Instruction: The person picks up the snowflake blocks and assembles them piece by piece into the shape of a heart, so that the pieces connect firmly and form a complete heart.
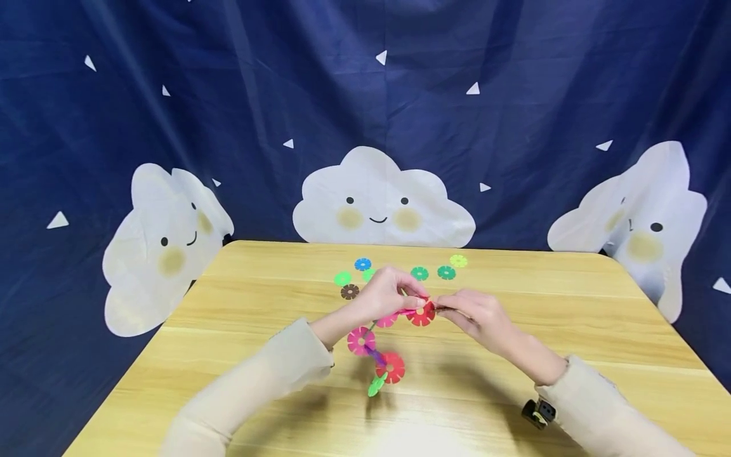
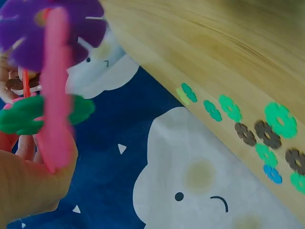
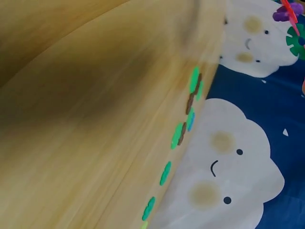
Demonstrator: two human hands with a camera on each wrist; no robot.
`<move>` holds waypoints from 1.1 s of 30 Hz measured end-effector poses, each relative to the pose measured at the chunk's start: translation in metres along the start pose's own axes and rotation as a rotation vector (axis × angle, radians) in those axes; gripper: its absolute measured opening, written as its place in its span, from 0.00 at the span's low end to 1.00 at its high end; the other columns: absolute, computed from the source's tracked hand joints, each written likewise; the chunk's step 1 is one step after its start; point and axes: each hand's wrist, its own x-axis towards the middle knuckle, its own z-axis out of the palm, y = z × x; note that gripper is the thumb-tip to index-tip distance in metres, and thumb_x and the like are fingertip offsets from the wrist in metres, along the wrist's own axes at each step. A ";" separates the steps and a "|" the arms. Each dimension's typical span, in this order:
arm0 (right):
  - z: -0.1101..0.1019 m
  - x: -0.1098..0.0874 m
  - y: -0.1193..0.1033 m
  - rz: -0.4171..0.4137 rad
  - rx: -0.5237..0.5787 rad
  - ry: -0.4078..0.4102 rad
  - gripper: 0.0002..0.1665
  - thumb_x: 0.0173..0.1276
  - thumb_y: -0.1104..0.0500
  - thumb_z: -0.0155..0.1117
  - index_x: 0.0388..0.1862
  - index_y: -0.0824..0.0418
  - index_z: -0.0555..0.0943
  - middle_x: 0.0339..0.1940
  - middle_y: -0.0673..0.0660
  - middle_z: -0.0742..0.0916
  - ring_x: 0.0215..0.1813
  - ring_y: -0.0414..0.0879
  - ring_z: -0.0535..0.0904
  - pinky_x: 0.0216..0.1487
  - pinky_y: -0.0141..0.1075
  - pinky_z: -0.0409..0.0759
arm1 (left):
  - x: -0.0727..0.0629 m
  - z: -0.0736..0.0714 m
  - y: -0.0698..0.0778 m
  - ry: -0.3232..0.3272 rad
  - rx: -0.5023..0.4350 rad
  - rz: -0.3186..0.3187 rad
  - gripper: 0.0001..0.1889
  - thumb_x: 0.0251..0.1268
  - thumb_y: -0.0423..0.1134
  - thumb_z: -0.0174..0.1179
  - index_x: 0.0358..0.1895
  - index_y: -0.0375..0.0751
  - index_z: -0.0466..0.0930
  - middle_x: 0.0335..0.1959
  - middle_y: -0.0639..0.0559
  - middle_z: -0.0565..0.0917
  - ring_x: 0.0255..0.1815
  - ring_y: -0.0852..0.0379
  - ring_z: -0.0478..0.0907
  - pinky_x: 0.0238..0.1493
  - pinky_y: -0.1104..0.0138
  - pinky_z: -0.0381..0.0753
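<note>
1. The left hand (image 1: 391,292) pinches the upper end of a chain of slotted plastic snowflake discs between thumb and fingers, right at a red disc (image 1: 423,320). Gripping so close to that rim probably stops the disc from swivelling while something presses against it.

2. The right hand (image 1: 482,317) pinches a brown disc (image 1: 441,309), turned edge-on to the red one. That crosswise angle seems deliberate: slotted discs of this sort mate when their planes cross. The two rims meet or nearly meet; whether the slots have engaged is too small to tell.

3. The rest of the chain droops below the left hand, over the middle of the table (image 1: 274,289): a magenta disc (image 1: 355,341), a purple disc (image 1: 375,355), a lower red disc (image 1: 396,369) and a bright green disc (image 1: 377,384) at the bottom. Each is set at an angle to its neighbour, presumably by the slot joints. Whether the lowest one touches the wood is unclear.

4. Loose discs, among them a blue disc (image 1: 362,261), a dark brown disc (image 1: 344,292) and a yellow-green disc (image 1: 459,258), lie flat beyond the hands near the far edge, likely kept there to stay reachable without crowding the fingers.
</note>
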 end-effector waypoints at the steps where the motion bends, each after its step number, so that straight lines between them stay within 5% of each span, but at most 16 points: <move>1: -0.001 0.000 -0.001 0.019 -0.002 -0.007 0.16 0.66 0.55 0.56 0.34 0.68 0.81 0.26 0.57 0.85 0.27 0.44 0.81 0.35 0.27 0.79 | -0.001 -0.001 -0.001 -0.008 0.010 0.004 0.07 0.53 0.30 0.64 0.36 0.38 0.85 0.33 0.51 0.85 0.31 0.61 0.76 0.26 0.72 0.74; 10: -0.005 0.002 -0.003 0.009 -0.105 0.020 0.17 0.69 0.56 0.53 0.29 0.66 0.82 0.26 0.54 0.85 0.27 0.44 0.81 0.33 0.31 0.79 | -0.006 0.000 -0.003 -0.007 0.000 -0.002 0.06 0.56 0.30 0.61 0.37 0.38 0.84 0.29 0.51 0.83 0.20 0.62 0.70 0.19 0.74 0.68; 18: 0.003 0.005 -0.001 -0.014 -0.031 0.081 0.15 0.67 0.58 0.55 0.28 0.68 0.81 0.23 0.57 0.85 0.25 0.46 0.81 0.31 0.31 0.79 | -0.006 0.006 -0.001 0.052 -0.116 -0.068 0.05 0.56 0.29 0.61 0.35 0.35 0.83 0.22 0.52 0.79 0.17 0.62 0.66 0.18 0.74 0.65; 33: 0.003 0.008 0.001 -0.025 -0.126 0.072 0.14 0.69 0.59 0.53 0.29 0.66 0.81 0.28 0.57 0.85 0.29 0.47 0.81 0.36 0.33 0.80 | -0.007 -0.005 -0.010 -0.056 -0.162 -0.014 0.08 0.60 0.33 0.58 0.41 0.36 0.81 0.30 0.51 0.81 0.25 0.62 0.74 0.29 0.72 0.74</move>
